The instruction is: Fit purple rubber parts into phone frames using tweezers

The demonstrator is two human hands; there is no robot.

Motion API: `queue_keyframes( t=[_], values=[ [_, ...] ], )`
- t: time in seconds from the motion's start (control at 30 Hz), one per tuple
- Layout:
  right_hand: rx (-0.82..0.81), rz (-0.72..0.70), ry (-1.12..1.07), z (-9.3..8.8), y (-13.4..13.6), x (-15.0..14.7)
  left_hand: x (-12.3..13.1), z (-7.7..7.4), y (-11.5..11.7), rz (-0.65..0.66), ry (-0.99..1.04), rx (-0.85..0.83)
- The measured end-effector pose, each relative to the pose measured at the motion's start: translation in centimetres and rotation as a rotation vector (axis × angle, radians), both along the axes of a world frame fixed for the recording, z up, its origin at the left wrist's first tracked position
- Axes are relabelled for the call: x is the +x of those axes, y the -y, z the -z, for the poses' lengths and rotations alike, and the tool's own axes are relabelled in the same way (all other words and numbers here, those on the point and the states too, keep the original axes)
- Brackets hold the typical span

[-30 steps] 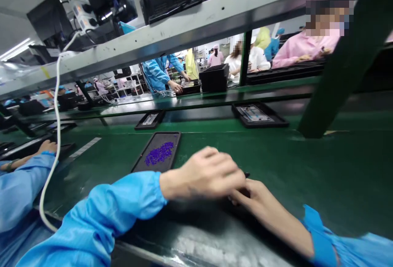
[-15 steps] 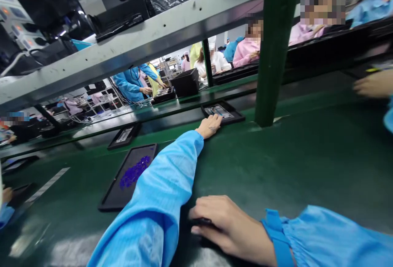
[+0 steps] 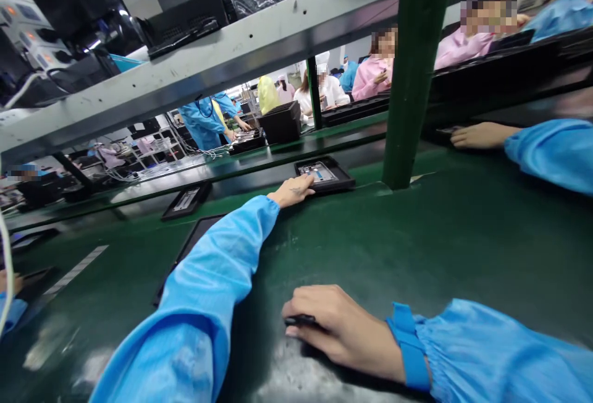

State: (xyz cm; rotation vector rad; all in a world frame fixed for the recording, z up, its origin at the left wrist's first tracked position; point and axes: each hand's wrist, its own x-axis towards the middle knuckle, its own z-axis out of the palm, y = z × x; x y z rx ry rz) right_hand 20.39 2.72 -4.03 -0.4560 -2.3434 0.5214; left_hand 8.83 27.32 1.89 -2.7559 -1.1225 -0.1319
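My left hand (image 3: 291,191) reaches far forward over the green bench, its fingers at the near left edge of a black tray (image 3: 346,175). A flat silvery part with blue bits (image 3: 323,172) lies inside that tray. The fingertips are partly hidden, but the hand appears to grip the rim. Close to me, my right hand (image 3: 340,329) rests on the bench, curled around a slim black object (image 3: 300,321). Only its short end shows, so its kind is unclear. Under my left sleeve lies a larger dark tray (image 3: 188,248), mostly covered.
A green post (image 3: 414,81) stands just right of the tray, beneath a grey overhead shelf (image 3: 208,57). Another black tray (image 3: 186,199) lies at the left. A co-worker's hand (image 3: 482,135) reaches in from the right. A pale cable (image 3: 6,267) hangs at far left.
My left hand and the black tray have shifted left and slightly toward me. My sleeve now covers the purple pieces in the larger tray. At the right, a co-worker's arm has reached further in.
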Motion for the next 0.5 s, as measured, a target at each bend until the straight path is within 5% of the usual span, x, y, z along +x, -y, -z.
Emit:
queue_keyframes(
  t=[0.1, 0.27, 0.5],
  values=[
    [0.048, -0.017, -0.021, -0.3, 0.1, 0.0, -3.8, -0.4, 4.6, 0.047, -0.014, -0.023],
    [0.058, -0.028, -0.113, -2.1, 1.2, 0.3, -10.1, 1.0, 15.9, 0.119, -0.027, -0.082],
    [-0.154, 0.482, -0.353, -5.3, -0.5, -1.4, -14.0, 3.8, 29.7, 0.254, 0.030, -0.018]
  ],
)
